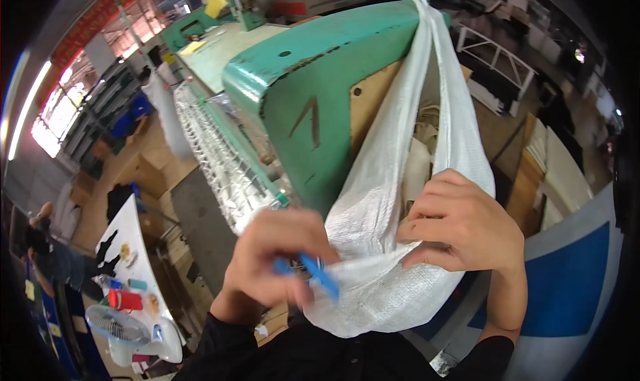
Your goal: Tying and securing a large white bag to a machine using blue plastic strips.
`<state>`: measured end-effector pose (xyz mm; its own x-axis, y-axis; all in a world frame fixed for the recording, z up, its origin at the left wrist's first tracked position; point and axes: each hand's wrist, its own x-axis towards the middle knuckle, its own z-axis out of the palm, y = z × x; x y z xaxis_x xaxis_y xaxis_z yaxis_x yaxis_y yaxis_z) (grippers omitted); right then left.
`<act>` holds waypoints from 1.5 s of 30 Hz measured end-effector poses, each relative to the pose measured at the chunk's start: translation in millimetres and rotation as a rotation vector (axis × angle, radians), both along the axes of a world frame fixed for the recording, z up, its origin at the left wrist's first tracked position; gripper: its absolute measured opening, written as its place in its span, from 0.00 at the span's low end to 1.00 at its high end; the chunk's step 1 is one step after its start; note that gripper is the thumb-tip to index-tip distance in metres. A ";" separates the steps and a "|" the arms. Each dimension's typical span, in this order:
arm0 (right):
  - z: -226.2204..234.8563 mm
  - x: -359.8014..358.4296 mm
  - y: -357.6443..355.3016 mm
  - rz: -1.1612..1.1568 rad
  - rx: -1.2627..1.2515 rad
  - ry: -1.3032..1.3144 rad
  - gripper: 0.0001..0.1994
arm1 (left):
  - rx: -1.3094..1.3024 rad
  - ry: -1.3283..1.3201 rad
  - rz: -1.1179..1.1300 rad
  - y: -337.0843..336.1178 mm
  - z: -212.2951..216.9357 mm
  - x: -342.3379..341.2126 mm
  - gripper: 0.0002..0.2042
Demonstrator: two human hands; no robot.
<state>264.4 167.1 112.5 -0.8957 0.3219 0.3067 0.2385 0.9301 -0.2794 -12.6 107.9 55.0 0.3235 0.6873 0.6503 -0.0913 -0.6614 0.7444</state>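
A white woven sack (373, 294) hangs by its upper end from the corner of a green metal machine (313, 114). Its mouth gapes toward me, and pale cloth-like pieces (418, 161) show inside. The fingers of my right hand (460, 228) are closed on the sack's near rim, thumb below and fingers above. To the left of it, my left hand (277, 261) is curled around a small blue object (320, 278) at the sack's left edge. Motion smears that hand and the blue object, so its exact kind does not show.
Left of the machine runs a rack of white netting (213, 161). At lower left a white table (130, 231) bears a red container (125, 300), with a white fan (123, 328) beside it. Cardboard boxes (143, 174) stand on the floor. Blue-and-grey panelling (567, 281) lies at right.
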 end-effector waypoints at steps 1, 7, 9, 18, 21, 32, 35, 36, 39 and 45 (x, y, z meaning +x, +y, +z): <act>-0.8 3.1 -0.7 -0.028 -0.003 -0.023 0.10 | -0.170 0.048 0.066 4.4 13.3 0.4 0.24; 17.4 -6.5 -12.4 0.109 0.162 -0.208 0.05 | -0.033 0.946 0.272 28.2 47.8 33.0 0.20; 15.4 -21.6 -32.8 0.030 0.302 -0.394 0.04 | -0.064 0.952 0.208 37.8 43.0 31.6 0.19; 26.2 -5.0 -13.5 -0.173 0.397 -0.099 0.07 | -0.174 0.609 0.015 32.0 59.1 14.0 0.09; 25.2 4.7 9.4 -0.010 0.392 -0.134 0.09 | -0.343 0.433 0.040 29.9 59.9 7.9 0.07; 14.1 -61.1 48.2 0.204 0.376 -0.035 0.04 | -0.416 0.204 0.157 -0.5 37.8 -1.3 0.13; 17.9 -56.8 43.8 0.149 0.330 0.048 0.06 | -0.178 0.502 0.338 -29.6 80.4 -14.0 0.18; 19.0 -58.0 41.0 0.087 0.285 0.090 0.07 | -0.182 0.499 0.347 -37.0 87.1 -9.6 0.18; 25.0 -65.2 39.7 0.140 0.162 0.233 0.09 | 0.107 0.748 0.636 -48.7 98.8 10.7 0.20; 27.4 -48.7 37.4 0.074 -0.082 0.239 0.09 | -0.132 0.889 0.577 -50.0 87.0 17.1 0.10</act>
